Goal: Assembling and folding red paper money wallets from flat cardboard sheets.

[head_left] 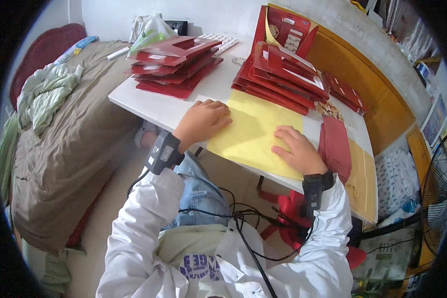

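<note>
A plain yellow sheet (260, 130) lies flat on the white table in front of me, its near edge along the table edge. My left hand (203, 123) rests at the sheet's left edge, palm down, with loosely bent fingers and nothing visible in them. On the right part of the sheet lies my right hand (297, 150), fingers apart and holding nothing. Just beyond the sheet stands a stack of dark red folded card boxes (278, 74). A smaller stack of red boxes with cut-out windows (176, 67) sits to the left. A folded dark red cloth (335, 146) is beside my right hand.
Yellow-tan sheets (360, 184) lie at the table's right end. Behind the stacks are an open red box (289, 32), a white keyboard (221, 42) and a plastic bag (154, 32). A bed (74, 149) stands left, a black fan (438, 193) right. Cables (243, 213) hang below.
</note>
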Action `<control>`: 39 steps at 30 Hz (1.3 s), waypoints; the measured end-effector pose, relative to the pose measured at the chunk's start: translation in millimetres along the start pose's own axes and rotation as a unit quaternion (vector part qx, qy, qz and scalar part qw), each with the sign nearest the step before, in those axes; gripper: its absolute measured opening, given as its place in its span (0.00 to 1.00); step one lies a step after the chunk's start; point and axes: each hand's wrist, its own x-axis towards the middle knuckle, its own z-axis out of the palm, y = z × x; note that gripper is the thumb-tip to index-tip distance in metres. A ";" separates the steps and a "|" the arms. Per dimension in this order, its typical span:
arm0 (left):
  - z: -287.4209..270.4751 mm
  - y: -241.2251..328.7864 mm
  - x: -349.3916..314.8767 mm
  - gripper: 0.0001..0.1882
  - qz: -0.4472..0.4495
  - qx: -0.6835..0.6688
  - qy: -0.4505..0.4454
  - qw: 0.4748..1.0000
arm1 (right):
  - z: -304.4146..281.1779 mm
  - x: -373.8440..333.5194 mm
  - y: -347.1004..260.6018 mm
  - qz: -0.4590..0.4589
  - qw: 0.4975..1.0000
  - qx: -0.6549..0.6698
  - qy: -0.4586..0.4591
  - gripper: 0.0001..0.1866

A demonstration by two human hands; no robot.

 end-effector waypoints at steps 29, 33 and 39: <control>0.4 2.0 -3.2 0.14 -0.011 0.013 0.030 0.999 | -1.4 2.3 -4.2 0.000 1.000 -0.014 -0.010 0.20; -0.1 2.9 -2.3 0.14 0.000 0.003 0.013 1.000 | -3.0 0.7 -4.7 0.009 1.000 -0.010 -0.010 0.21; -0.7 2.0 -0.7 0.14 -0.008 0.009 0.017 1.000 | -4.6 2.0 -4.6 0.005 1.000 -0.008 -0.004 0.21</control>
